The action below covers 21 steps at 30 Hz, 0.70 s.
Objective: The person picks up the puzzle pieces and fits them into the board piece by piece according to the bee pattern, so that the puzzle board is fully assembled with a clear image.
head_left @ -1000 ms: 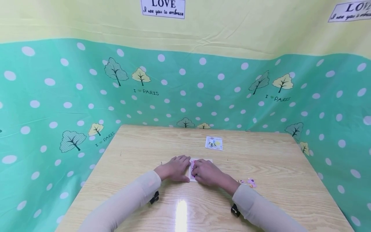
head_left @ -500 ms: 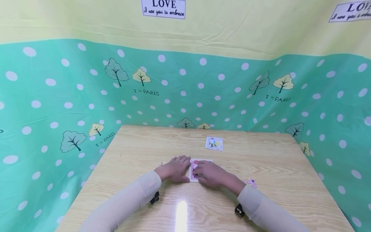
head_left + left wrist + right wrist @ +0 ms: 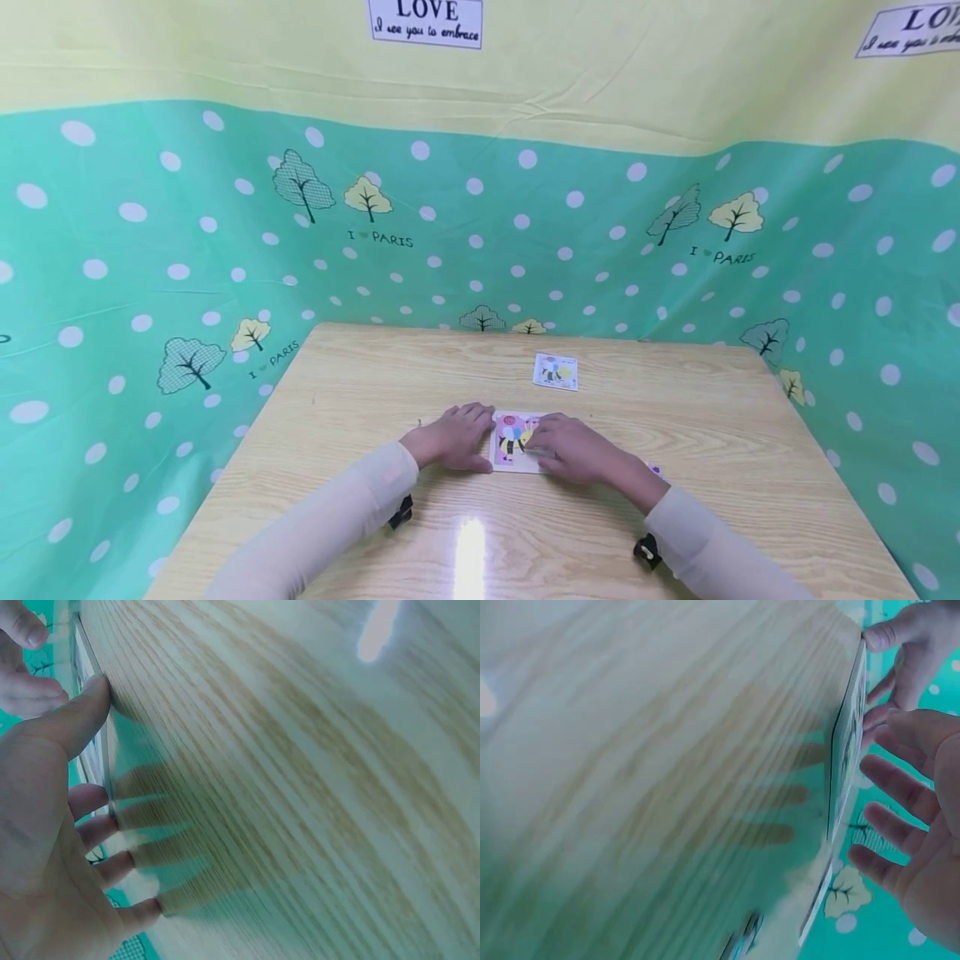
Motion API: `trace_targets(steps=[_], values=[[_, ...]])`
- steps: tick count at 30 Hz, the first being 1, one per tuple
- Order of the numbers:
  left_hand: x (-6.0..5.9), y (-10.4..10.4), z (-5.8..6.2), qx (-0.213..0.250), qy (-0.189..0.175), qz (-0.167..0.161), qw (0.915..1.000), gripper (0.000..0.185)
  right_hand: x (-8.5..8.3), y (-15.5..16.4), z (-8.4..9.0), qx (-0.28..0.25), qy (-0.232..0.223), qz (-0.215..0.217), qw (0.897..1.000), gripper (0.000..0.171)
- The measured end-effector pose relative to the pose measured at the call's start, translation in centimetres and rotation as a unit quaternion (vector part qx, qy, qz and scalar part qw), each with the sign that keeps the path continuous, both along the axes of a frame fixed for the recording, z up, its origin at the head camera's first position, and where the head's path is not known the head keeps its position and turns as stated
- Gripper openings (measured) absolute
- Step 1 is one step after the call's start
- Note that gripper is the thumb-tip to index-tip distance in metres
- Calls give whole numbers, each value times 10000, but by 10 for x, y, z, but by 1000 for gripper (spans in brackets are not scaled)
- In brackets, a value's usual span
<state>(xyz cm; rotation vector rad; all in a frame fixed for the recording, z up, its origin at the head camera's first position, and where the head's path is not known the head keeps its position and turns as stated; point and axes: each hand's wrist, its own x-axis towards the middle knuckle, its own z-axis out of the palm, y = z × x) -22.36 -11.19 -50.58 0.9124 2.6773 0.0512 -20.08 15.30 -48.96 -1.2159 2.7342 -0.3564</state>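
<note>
A purple piece (image 3: 655, 469), likely wanted next, is lying by the right forearm (image 3: 636, 482), while the loose-fingered right hand (image 3: 572, 450) is seemingly working on fitting the bee board (image 3: 512, 440), the left hand (image 3: 454, 438) is bracing its left edge straight-fingered, and a bee card (image 3: 556, 372) is lying beyond.

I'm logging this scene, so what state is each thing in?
Bee jigsaw puzzle: flat, looks unfinished at lower right, partly covered.
Bee picture card: flat, picture side up.
Purple puzzle piece: loose, mostly hidden.
Left hand: outspread at the puzzle's left edge.
Right hand: relaxed, over the puzzle's right side.
Wood-grain tabletop: glossy, reflecting light.
Polka-dot cloth: hanging, creased.
</note>
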Motion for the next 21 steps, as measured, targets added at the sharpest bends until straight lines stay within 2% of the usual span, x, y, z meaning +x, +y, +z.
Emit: trace_targets(steps=[5,13,21], values=[[-1,0,-3,25,20,11,10000,82,1,16,2,-97,-126,-333,9993,28],[0,0,-2,30,36,6,10000,82,5,39,7,-90,-39,-562,9984,31],[0,1,-2,0,28,15,10000,82,8,62,8,-253,-184,-907,9954,30]])
